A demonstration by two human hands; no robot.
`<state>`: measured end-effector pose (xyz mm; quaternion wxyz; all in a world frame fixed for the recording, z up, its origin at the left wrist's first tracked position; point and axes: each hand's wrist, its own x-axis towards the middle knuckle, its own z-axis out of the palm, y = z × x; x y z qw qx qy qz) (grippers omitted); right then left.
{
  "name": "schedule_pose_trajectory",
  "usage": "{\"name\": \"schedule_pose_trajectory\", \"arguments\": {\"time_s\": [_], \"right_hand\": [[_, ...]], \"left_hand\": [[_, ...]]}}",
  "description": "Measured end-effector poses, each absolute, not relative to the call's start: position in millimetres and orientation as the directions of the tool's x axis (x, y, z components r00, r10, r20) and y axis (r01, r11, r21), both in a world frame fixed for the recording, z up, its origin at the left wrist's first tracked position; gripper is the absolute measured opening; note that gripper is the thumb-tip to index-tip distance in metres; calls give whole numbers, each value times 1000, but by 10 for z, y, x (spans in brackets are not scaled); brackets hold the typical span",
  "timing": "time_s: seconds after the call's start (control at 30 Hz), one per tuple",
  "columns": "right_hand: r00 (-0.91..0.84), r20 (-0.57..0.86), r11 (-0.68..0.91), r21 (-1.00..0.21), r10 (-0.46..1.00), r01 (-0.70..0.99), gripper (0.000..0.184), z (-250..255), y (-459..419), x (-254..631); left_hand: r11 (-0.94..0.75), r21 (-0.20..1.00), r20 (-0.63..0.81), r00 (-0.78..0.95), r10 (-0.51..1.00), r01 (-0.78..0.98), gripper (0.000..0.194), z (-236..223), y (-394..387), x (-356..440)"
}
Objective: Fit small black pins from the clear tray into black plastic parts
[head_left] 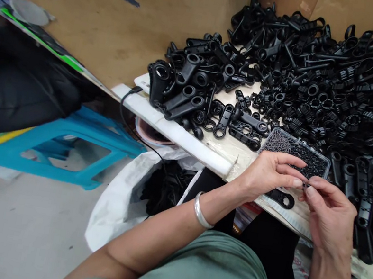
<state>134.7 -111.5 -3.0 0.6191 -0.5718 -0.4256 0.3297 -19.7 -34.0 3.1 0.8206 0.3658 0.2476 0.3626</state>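
Note:
My left hand (270, 172) and my right hand (332, 213) meet fingertip to fingertip over the table's front edge. Both are closed in a pinch around something tiny and dark between them, too small to name. Just behind the fingers stands a clear plastic box (327, 170) of small dark pieces, sorted by shade into brownish and black. Under my left hand lies a black plastic arm with a ring end (284, 199), partly covered by the hand.
Black plastic parts (318, 86) are heaped across the table against cardboard walls. Longer black arms (365, 209) lie at the right. A white bag (116, 209) with black parts stands below the table edge. A blue stool (62, 146) is at the left.

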Motion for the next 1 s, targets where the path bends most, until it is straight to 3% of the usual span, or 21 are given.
{"name": "schedule_pose_trajectory", "arguments": {"time_s": [0.4, 0.77, 1.0], "right_hand": [[525, 68, 107, -993, 849, -44, 11, 57, -1113, 1241], [485, 188, 74, -967, 854, 244, 16, -28, -1219, 1240], [508, 226, 91, -957, 831, 277, 14, 19, -1221, 1185]], "left_hand": [[451, 788, -139, 592, 794, -420, 39, 1, -349, -181], [436, 797, -148, 565, 812, -418, 38, -9, -390, -170], [399, 846, -162, 542, 825, -354, 38, 50, -420, -164]]}}
